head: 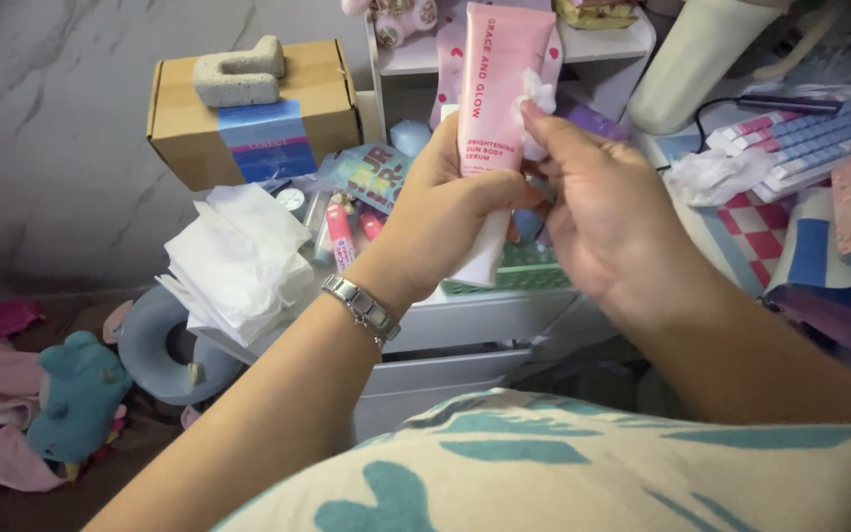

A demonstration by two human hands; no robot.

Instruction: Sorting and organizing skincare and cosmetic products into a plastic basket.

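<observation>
Pink tube (497, 79) with white cap, darker pink lettering. White tissue scrap (538, 96). Silver bracelet (361, 306). Brown cardboard box (189, 123), blue label. White tissue stack (238, 261). Keyboard (808, 138) pink, blue, white keys. Red-white checkered cloth (755, 232). Teal plush toy (76, 394). Cream garment (583, 468), teal blotches.

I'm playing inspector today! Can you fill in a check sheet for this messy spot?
Surface: white drawer unit, crowded top.
Job's things: pink tube, upside down, white cap low; small white tissue pressed on it.
Clutter: tissue pile, cardboard box, green basket, small cosmetics.
Grips: left hand wraps the tube; right hand pinches the tissue.
Cables: black cable by the pastel keyboard.
Surroundings: marble-look wall, blue plush toy on floor.
</observation>
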